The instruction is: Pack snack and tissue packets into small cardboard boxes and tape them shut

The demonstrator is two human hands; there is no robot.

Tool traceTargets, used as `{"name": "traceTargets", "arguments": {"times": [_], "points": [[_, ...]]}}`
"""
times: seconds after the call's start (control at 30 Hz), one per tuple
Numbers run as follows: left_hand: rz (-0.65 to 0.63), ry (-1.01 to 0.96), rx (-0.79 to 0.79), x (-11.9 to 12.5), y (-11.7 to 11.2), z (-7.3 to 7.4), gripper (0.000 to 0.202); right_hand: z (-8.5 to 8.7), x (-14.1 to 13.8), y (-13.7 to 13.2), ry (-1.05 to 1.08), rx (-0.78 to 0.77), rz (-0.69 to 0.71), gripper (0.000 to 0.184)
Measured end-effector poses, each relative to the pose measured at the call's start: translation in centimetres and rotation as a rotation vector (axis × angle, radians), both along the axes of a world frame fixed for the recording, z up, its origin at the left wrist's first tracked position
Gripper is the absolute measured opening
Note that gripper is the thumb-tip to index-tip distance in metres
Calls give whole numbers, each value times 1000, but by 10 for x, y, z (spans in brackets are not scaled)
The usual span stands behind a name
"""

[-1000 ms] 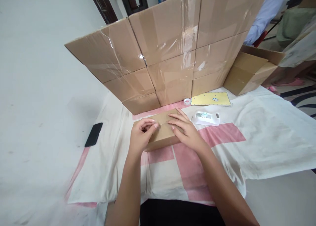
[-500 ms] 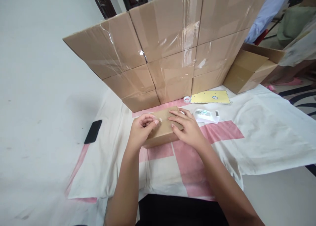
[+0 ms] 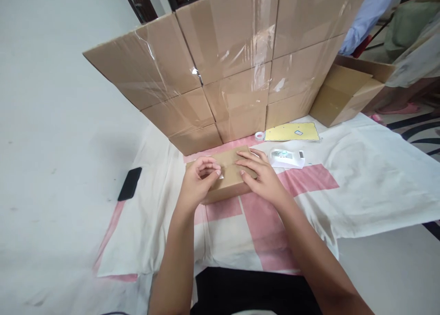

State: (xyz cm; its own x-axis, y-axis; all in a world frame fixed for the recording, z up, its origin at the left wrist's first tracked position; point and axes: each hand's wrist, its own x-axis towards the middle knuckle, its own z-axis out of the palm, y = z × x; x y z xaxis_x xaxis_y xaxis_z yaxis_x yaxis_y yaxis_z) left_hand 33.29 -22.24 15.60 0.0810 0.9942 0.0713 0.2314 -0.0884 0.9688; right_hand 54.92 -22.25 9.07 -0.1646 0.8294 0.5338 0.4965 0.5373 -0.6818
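Observation:
A small closed cardboard box (image 3: pixel 228 182) lies on the cloth in front of me. Over its left part, my left hand (image 3: pixel 202 175) has thumb and forefinger pinched on a small clear piece of tape (image 3: pixel 221 176), whose whitish end shows by the fingertips. My right hand (image 3: pixel 257 170) rests on the box's right part with fingers stretched out and slightly apart. Behind the box, a roll of tape (image 3: pixel 259 135) lies beside a yellow paper cut-out (image 3: pixel 292 132). A white tape dispenser-like item (image 3: pixel 287 158) sits just right of my right hand.
A tall taped cardboard panel (image 3: pixel 237 92) stands behind the box. An open cardboard box (image 3: pixel 338 95) is at the right rear, with people beyond it. A black phone (image 3: pixel 129 184) lies at the left. White and pink cloth (image 3: pixel 227 237) covers the surface.
My left hand has shifted slightly right and down on the box, still pinching the tape. My right hand stays on the box. The view has tilted a little.

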Motion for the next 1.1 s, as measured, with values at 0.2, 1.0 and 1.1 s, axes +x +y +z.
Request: {"name": "traceTargets", "arguments": {"times": [0.2, 1.0, 1.1], "points": [[7, 29, 44, 1, -1, -6, 29, 1, -1, -1, 26, -7, -1, 28], [-126, 86, 109, -8, 10, -11, 25, 2, -9, -6, -10, -11, -37, 28], [-115, 146, 118, -7, 8, -11, 19, 2, -9, -6, -7, -5, -38, 27]]}}
